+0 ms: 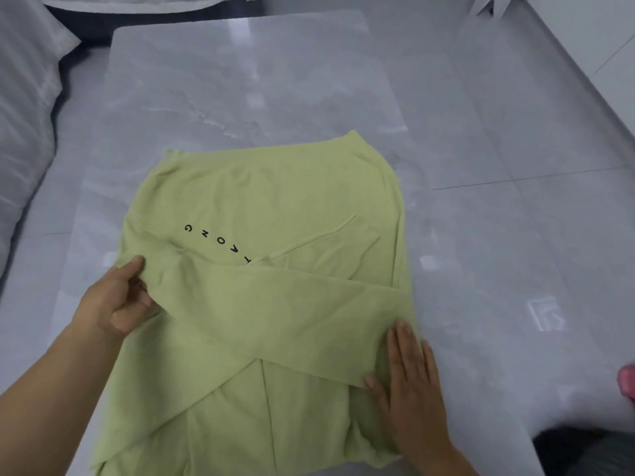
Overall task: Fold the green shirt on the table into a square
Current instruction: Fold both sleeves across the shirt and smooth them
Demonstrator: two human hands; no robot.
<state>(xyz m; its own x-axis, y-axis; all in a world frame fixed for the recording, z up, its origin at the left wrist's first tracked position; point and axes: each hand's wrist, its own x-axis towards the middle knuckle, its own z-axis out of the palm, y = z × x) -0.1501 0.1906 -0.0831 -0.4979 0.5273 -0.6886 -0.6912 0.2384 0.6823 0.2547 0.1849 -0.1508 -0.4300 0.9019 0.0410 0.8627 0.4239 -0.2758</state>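
Note:
The light green shirt (pixel 261 297) lies on the grey marble table (pixel 240 84), its hem at the far end and black letters showing upside down near its middle. Both sleeves are folded across the body; one long sleeve runs diagonally from the left edge to the lower right. My left hand (pixel 118 300) grips the end of that sleeve at the shirt's left edge, thumb on top. My right hand (pixel 409 376) rests flat, fingers apart, on the shirt's right edge over the sleeve fold.
White plastic-wrapped bundles (pixel 24 108) lie along the left side. Grey floor tiles (pixel 515 149) extend to the right of the table. A pink object (pixel 627 381) shows at the right edge, and dark fabric (pixel 584 448) sits at the lower right.

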